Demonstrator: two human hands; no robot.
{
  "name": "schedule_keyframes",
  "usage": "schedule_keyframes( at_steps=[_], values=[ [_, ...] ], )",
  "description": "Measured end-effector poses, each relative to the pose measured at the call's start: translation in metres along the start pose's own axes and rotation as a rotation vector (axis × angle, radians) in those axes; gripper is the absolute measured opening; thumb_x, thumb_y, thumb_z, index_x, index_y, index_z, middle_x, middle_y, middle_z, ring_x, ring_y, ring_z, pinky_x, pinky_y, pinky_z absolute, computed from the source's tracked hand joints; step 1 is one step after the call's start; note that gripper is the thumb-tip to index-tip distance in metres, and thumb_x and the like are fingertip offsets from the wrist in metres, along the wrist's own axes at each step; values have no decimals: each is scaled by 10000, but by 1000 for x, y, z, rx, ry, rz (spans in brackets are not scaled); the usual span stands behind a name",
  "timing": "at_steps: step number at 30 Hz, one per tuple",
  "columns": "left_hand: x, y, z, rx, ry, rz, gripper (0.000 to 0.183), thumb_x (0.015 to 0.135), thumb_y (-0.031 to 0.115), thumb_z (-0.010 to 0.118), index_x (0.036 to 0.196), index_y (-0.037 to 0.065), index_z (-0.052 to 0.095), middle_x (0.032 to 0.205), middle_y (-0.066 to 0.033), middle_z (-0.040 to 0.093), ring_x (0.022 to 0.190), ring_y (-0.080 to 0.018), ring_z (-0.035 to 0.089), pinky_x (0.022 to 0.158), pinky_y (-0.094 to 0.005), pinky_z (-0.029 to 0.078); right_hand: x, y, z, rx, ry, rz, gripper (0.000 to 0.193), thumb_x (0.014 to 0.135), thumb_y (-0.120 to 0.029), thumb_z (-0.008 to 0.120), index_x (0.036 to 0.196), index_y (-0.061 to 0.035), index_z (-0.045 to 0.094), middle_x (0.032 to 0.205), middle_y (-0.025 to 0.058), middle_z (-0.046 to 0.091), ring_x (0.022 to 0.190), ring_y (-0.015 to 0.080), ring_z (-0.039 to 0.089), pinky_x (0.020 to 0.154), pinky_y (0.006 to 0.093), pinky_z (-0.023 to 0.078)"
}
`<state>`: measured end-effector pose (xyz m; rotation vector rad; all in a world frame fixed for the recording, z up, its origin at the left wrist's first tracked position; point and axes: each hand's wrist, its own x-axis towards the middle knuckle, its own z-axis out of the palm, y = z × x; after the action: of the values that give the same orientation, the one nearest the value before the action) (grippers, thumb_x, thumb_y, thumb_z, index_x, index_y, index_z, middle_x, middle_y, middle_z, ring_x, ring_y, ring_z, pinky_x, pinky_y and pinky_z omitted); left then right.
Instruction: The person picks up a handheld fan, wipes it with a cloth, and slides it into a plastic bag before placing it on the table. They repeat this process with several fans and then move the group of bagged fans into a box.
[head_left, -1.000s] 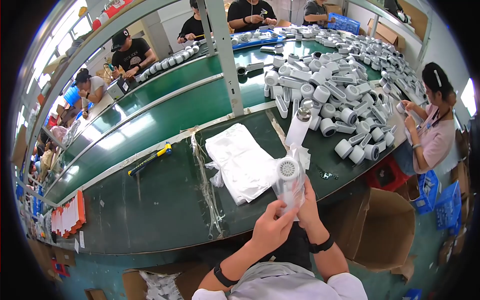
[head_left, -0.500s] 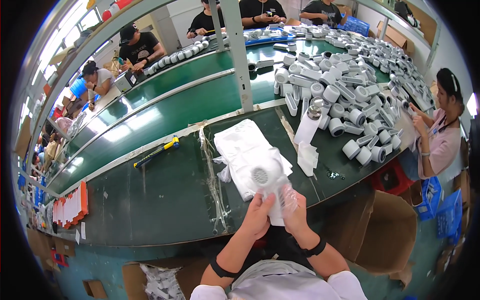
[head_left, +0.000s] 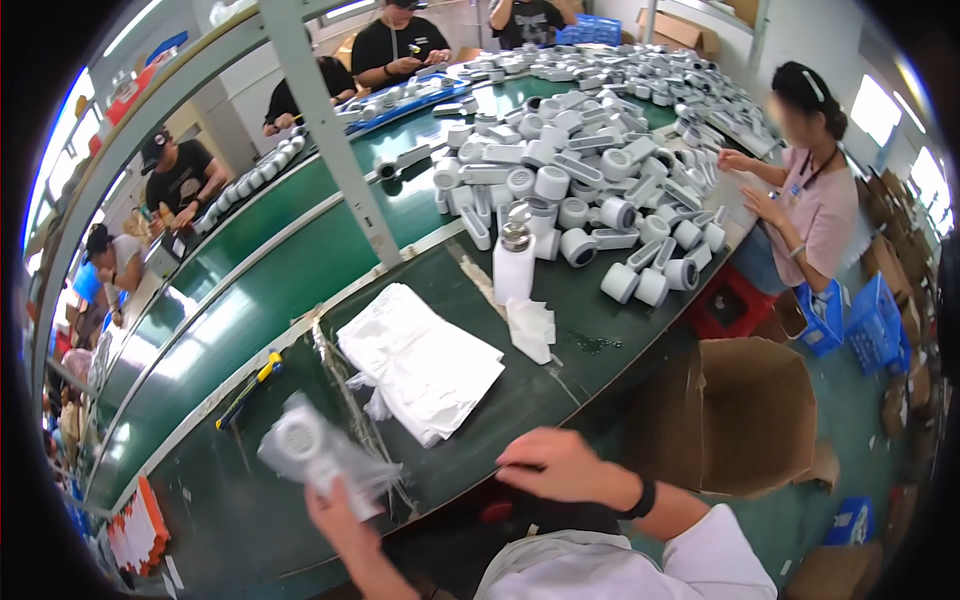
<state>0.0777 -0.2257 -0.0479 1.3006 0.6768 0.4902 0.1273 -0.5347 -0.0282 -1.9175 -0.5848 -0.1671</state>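
My left hand point(head_left: 342, 520) is closed round the handle end of a white handheld device point(head_left: 300, 438), which has a round grilled head. A clear plastic bag, blurred by motion, covers the device and trails to the right. Both are above the left part of the dark green bench. My right hand point(head_left: 565, 466), with nothing visible in it, hovers at the bench's front edge, its fingers half bent and the thumb a little apart. Between and beyond my hands lies a stack of white plastic bags point(head_left: 420, 360).
A white bottle with a metal cap point(head_left: 514, 262) and a crumpled white tissue point(head_left: 530, 330) stand before a large pile of grey-white devices point(head_left: 570, 170). A yellow and dark tool point(head_left: 250, 388) lies left. Right are an open cardboard box point(head_left: 755, 420) and a seated person point(head_left: 815, 180).
My left hand has carried the bagged device left, away from the bag stack. My right hand has let go of the bag and now hangs apart. The view has turned right.
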Motion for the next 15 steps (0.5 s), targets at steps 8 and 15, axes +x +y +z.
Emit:
schedule_keyframes(
  at_steps=[8,15],
  values=[
    [80,-28,-186,1232,574,233,506,911,326,569,1293,1,501,1139,-263,625,1033,-448,593,889,-497,449,21,152,-253,-956,688,225,290,802,-23,585,1086,-47,644,1042,131,639,968,315,601,822,402,511],
    [70,8,-161,1431,543,79,622,877,341,597,1405,78,403,1235,-226,592,1115,-421,561,923,-504,449,42,220,-307,-1287,92,320,485,776,18,557,1228,-153,589,1292,80,535,1164,324,511,896,427,512]
  ],
)
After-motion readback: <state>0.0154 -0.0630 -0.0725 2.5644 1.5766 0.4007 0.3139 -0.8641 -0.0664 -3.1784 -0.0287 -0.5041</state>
